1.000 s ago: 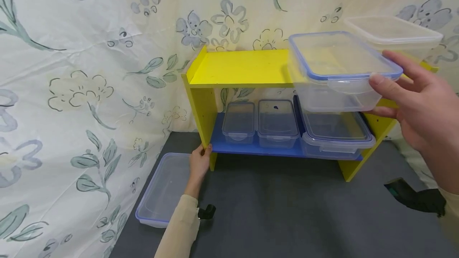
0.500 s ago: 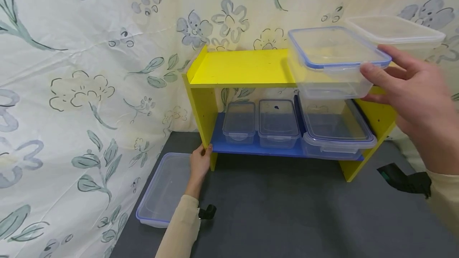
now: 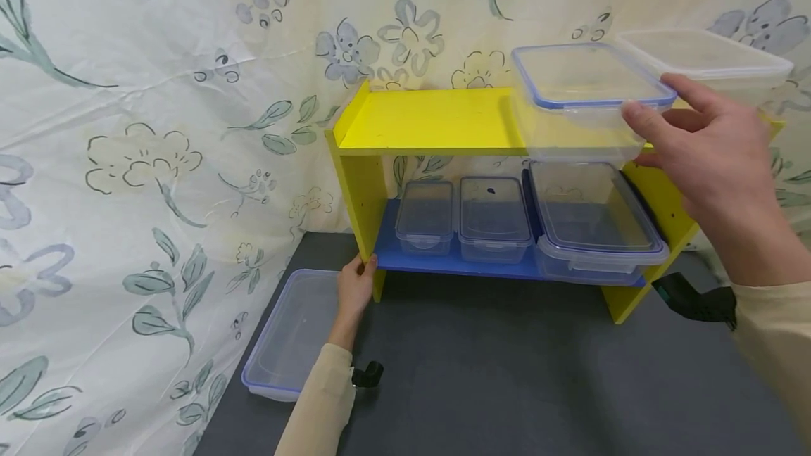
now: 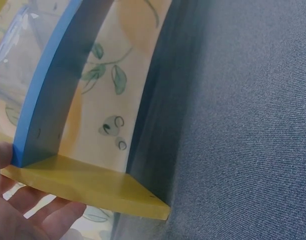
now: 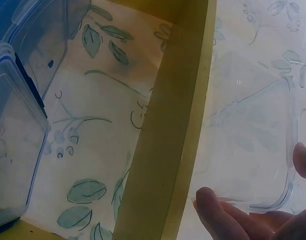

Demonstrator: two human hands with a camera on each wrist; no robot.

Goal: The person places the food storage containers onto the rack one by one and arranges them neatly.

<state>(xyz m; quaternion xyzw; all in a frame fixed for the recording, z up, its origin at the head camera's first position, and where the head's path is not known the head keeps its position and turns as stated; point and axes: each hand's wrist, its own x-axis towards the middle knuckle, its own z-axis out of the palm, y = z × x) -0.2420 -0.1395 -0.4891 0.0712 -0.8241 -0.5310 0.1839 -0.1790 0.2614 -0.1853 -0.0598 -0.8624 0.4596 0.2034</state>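
Note:
My right hand (image 3: 716,139) grips the right side of a clear food container (image 3: 579,122) with a blue-edged lid. It is level at the front of the yellow top board of a small shelf unit (image 3: 437,118). In the right wrist view, fingertips (image 5: 207,197) lie under the container (image 5: 252,150), beside the board's edge. Low on the unit's left, my left hand (image 3: 355,290) holds the yellow side panel (image 3: 360,203) where the blue shelf (image 3: 405,259) meets it. The left wrist view has the fingers (image 4: 58,215) behind that panel (image 4: 88,187).
Another clear container with a whitish lid (image 3: 709,55) stands at the top board's right end. Two small lidded containers (image 3: 424,217) and larger ones (image 3: 595,231) fill the blue shelf. A flat container (image 3: 291,336) lies on the dark table (image 3: 475,371), by the floral cloth (image 3: 158,90).
My right hand has carried the container back and slightly up and left, farther over the top board. The left hand stays on the side panel.

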